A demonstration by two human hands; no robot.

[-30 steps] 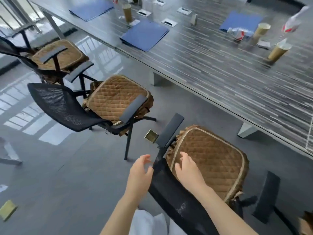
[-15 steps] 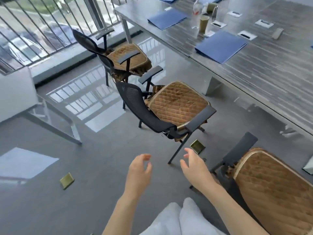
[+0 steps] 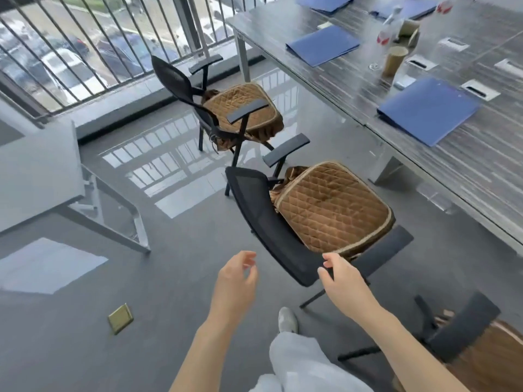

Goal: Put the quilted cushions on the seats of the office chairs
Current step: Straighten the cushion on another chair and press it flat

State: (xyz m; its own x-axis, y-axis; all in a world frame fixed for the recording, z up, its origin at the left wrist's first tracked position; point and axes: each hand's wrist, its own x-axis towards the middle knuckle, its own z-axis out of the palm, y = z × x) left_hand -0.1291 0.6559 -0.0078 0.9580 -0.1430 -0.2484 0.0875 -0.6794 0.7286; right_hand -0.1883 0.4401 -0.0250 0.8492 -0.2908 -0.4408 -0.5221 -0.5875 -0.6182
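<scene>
Three black mesh office chairs stand along the table, each with a brown quilted cushion on its seat. The middle chair (image 3: 263,222) carries a cushion (image 3: 331,210) right ahead of me. The far chair (image 3: 181,83) by the railing holds another cushion (image 3: 240,106). The near chair's armrest (image 3: 464,326) and its cushion (image 3: 486,363) show at the lower right corner. My left hand (image 3: 235,284) hangs open in the air, left of the middle chair's backrest. My right hand (image 3: 342,281) is open, fingertips at the lower corner of that backrest; contact is unclear.
A long grey table (image 3: 467,171) with blue folders (image 3: 427,108), paper cups (image 3: 393,60) and bottles runs along the right. A white desk (image 3: 36,171) stands at the left. A brass floor box (image 3: 120,318) lies near my feet. A window railing (image 3: 93,38) closes off the far side.
My view has swung left, from the near chair to the middle one. Both hands have left the near chair's backrest and cushion and now reach toward the middle chair's backrest.
</scene>
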